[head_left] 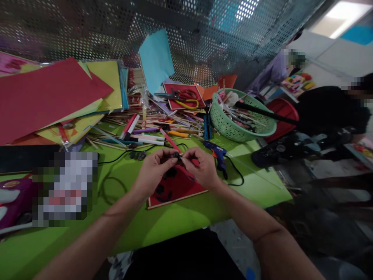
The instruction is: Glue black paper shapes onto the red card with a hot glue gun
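My left hand [155, 168] and my right hand [201, 167] meet over a red card [177, 186] with black shapes stuck on it, lying on the green table [186, 217]. Both hands pinch one small black piece [176, 156] between their fingertips, just above the card's far edge. A blue glue gun [217, 154] lies right of my right hand, its black cord looping across the table. Markers and pens [145, 136] lie just beyond my hands.
Stacked red and yellow paper sheets [52, 93] fill the back left. A green basket [241, 116] of sticks stands at back right, scissors [182, 96] on a red card behind it. Two people sit at the right. The table edge runs close to me.
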{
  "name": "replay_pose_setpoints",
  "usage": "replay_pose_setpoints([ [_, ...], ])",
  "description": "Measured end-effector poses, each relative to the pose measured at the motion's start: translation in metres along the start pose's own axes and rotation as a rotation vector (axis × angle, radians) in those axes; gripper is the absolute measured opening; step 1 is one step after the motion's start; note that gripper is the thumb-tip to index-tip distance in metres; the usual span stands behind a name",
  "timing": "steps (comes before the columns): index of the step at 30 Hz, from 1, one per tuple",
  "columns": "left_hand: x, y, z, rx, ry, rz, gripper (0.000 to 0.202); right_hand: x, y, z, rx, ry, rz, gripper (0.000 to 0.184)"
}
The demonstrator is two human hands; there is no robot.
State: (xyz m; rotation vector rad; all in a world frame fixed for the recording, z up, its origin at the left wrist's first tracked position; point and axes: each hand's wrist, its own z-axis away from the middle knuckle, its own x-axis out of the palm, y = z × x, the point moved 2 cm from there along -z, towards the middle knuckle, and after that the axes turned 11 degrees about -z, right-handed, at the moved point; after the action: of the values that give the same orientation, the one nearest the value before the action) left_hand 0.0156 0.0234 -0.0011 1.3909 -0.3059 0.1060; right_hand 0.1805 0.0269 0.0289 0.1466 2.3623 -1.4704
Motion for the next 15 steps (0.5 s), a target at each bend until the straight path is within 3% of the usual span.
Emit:
replay_pose_setpoints([
  [8, -0.0002, 0.0008, 0.0008, 0.024, 0.004, -0.028, 0.029, 0.0015, 0.0, 0.0011, -0.043, 0.017, 0.103, 0.002],
  [15, 0.002, 0.0024, 0.0019, -0.006, 0.009, 0.022, 0.03, 0.001, 0.0021, 0.0008, -0.03, 0.022, 0.048, 0.002],
])
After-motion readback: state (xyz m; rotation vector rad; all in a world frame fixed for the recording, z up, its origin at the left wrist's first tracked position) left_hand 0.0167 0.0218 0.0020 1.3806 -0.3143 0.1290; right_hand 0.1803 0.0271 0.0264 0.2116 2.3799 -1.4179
